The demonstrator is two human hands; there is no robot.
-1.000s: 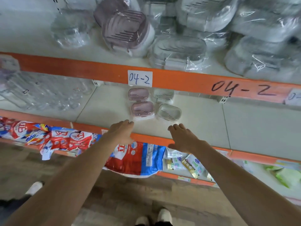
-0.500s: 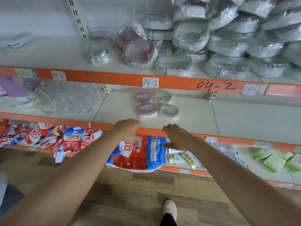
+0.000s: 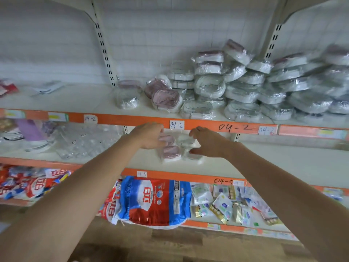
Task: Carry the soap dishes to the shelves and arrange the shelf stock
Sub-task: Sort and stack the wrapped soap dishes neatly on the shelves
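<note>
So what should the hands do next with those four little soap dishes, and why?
Probably close both hands around the group and lift it. The left hand is at the pink soap dishes and the right hand at the clear soap dishes, fingers curved on either side. It is too blurred to tell whether they grip yet. The big wrapped pile sits one shelf higher.

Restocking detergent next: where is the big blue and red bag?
In the head view, the blue and red bag hangs over the bottom shelf's front edge, centre-left, beside small sachets.

soap dishes (image 3: 171,151) blurred, partly behind hands.
</note>
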